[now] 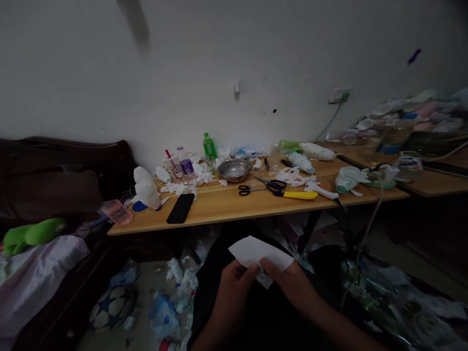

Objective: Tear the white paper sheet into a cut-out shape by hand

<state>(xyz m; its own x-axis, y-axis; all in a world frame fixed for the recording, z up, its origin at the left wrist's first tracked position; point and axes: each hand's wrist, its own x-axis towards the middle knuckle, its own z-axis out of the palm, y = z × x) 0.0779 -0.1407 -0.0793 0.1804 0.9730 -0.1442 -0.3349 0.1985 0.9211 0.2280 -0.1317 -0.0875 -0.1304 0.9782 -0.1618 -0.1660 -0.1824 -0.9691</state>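
wooden tabletop [215, 207] against pale wall [183, 73], littered along back with crumpled white scraps [179, 187] and bottles [209, 146]; metal bowl [234, 170] near middle, black-handled scissors [269, 185] to its right front, black phone [181, 208] near left front edge. patterned ball [109, 308] on floor at left, beside plastic litter [164, 314]. white paper [256, 250] over lap [265, 321], below tabletop's near edge; left hand [233, 282] and right hand [290, 280] both pinch it, thumbs on top.
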